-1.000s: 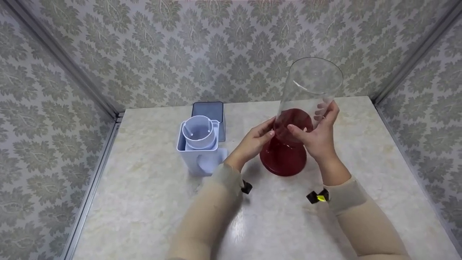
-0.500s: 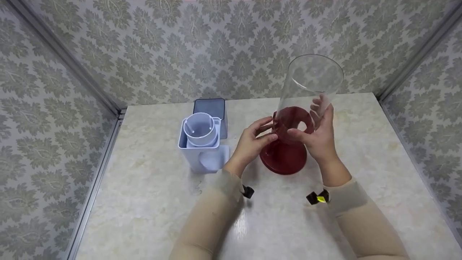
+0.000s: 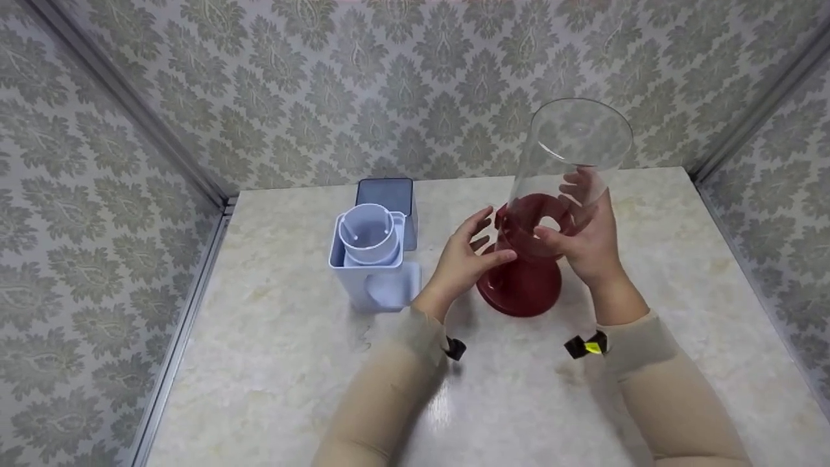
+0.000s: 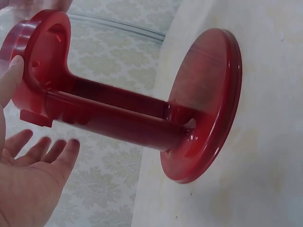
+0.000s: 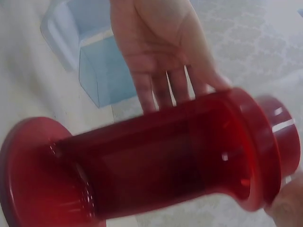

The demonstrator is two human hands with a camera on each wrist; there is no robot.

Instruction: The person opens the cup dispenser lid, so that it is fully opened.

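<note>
A red stand with a round base, an upright column and a ring at its top stands on the table. A clear cylinder with an open rim rises from that ring, leaning slightly right in the head view. My right hand holds the cylinder low on its right side, thumb in front and fingers behind the clear wall. At the ring's left side is my left hand. Its thumb touches the red stand, while its other fingers are spread apart from it, as the left wrist view shows.
To the left stands a pale blue square-topped holder with a round cup in its top. Behind it is a dark translucent blue box. Patterned walls border the marbled table at the back and sides.
My left hand's fingers have loosened and spread away from the stand. My right fingers have shifted a little behind the cylinder. The whole scene sits slightly farther right in the view.
</note>
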